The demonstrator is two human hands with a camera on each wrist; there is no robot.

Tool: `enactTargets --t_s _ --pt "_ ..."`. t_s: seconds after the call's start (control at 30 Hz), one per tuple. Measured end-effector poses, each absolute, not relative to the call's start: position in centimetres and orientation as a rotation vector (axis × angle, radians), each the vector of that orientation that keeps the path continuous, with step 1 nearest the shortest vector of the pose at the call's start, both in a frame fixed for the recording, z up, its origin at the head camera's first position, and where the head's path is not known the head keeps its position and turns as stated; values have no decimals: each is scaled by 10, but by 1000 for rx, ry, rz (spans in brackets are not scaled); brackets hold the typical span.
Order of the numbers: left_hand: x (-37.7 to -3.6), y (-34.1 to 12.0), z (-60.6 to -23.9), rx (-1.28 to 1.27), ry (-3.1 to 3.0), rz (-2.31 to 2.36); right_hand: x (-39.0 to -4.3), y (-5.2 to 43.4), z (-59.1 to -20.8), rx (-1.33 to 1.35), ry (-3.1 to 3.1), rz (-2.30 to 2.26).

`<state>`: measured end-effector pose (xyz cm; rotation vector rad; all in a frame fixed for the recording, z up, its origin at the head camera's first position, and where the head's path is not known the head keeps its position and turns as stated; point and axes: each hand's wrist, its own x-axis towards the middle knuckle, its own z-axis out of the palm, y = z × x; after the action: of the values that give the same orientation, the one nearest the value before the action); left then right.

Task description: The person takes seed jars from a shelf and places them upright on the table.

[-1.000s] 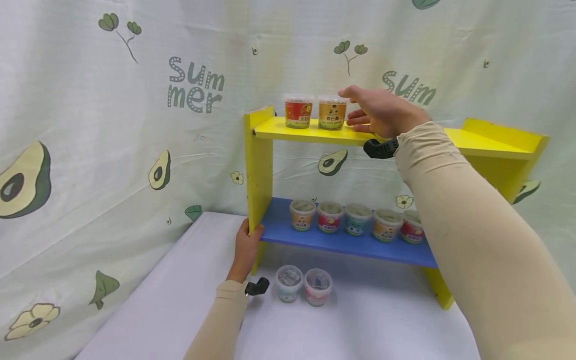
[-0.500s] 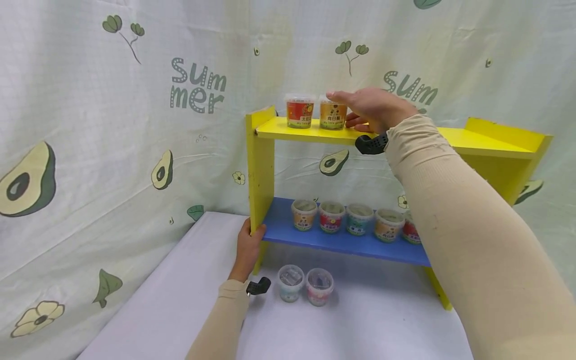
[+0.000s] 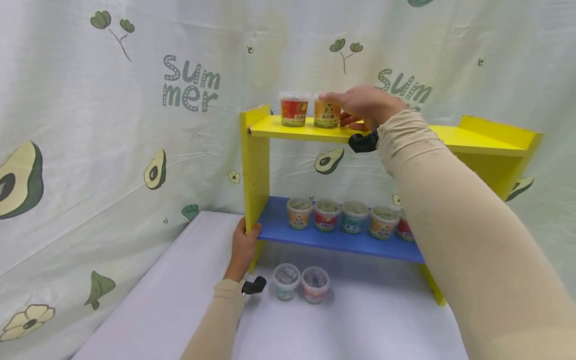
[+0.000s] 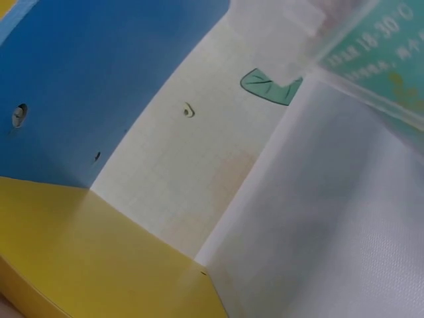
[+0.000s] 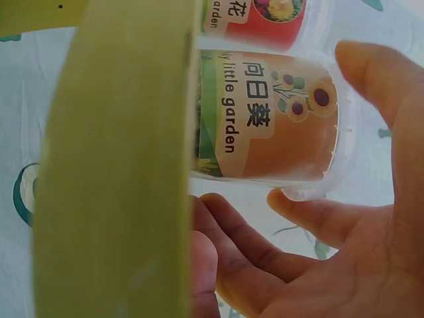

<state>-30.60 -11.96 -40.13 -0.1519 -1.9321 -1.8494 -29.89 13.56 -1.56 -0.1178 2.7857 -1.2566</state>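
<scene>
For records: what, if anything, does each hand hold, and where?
Left hand: flat yellow panel, front edge. Right hand: round orange-labelled plastic tub, rim; grip unclear.

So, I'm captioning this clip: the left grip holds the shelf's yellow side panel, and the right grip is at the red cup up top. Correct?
Wrong cup: the right grip is at the orange cup beside the red cup, as the right wrist view shows. The rest stands: the left grip holds the yellow side panel.
</scene>
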Motion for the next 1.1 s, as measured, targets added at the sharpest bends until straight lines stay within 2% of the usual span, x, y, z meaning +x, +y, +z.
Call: enactTargets --t_s 0.23,0.9,1.1 --pt "-307 -120 -403 -148 -1966 -1869 -299 137 -19 -81 2815 -1284" --pt "-307 -122 -399 -158 -1985 -1888 -295 156 -20 -186 2649 -1606" --pt "-290 -120 -386 -146 -2017 -1881 -292 160 -23 -296 2638 -1654"
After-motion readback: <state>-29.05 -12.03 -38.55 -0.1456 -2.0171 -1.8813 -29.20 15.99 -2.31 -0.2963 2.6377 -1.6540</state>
